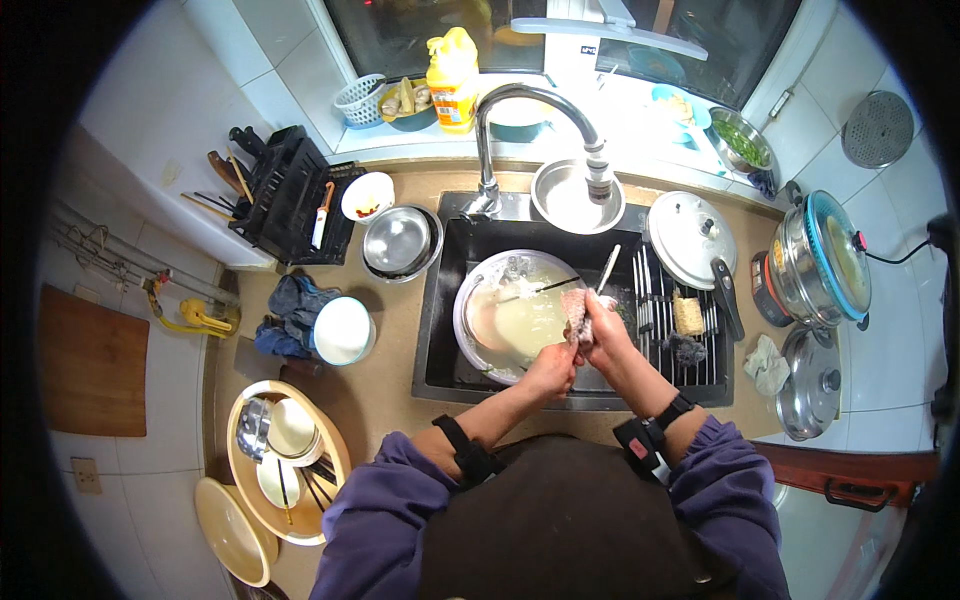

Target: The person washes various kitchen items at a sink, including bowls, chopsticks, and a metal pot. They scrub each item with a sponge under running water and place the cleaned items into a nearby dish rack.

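Observation:
Over the right side of a black sink (421,352), both my hands close on a crumpled pinkish cloth (576,311). My left hand (553,369) grips its lower end, and my right hand (606,330) holds it from the right. To their left, a round pale basin (459,330) holds cloudy, sudsy water with a dish and a dark chopstick partly in it. A light-handled utensil (609,268) leans in the sink just behind the cloth. The chrome faucet (486,142) arches above; whether water runs from it I cannot tell.
A drying rack (649,330) with a sponge and scrubber spans the sink's right side. A white lid (686,232) lies behind it. Metal bowls (397,240), a white container (343,330) and a tub of dishes (341,450) stand left. A knife block (277,180) is back left, a steamer (802,255) right.

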